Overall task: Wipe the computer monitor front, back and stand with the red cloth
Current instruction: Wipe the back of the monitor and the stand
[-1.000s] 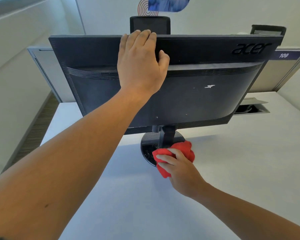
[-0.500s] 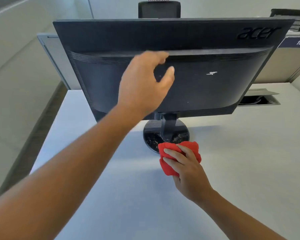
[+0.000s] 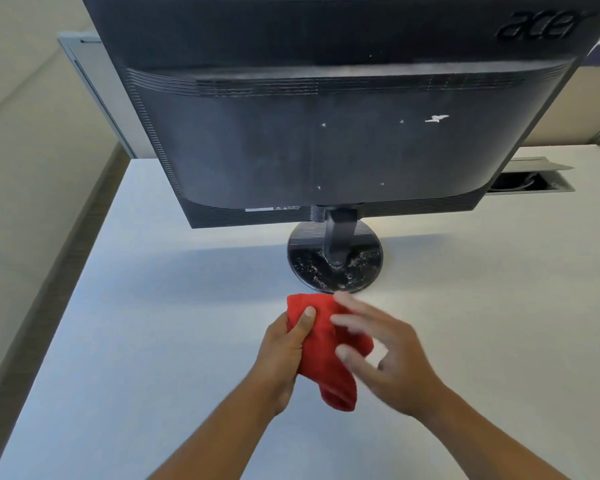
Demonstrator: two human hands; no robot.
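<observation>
Before dusty round base (image 3: 335, 271), crumpled cloth (image 3: 326, 351)

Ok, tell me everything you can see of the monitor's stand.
The stand looks like black plastic: a round flat base, ribbed on the far side, and a short neck running up to the underside of the monitor. The base's glossy near side is speckled with pale dust. It stands on the white desk, just beyond the red cloth, untouched by the left hand or right hand.
</observation>
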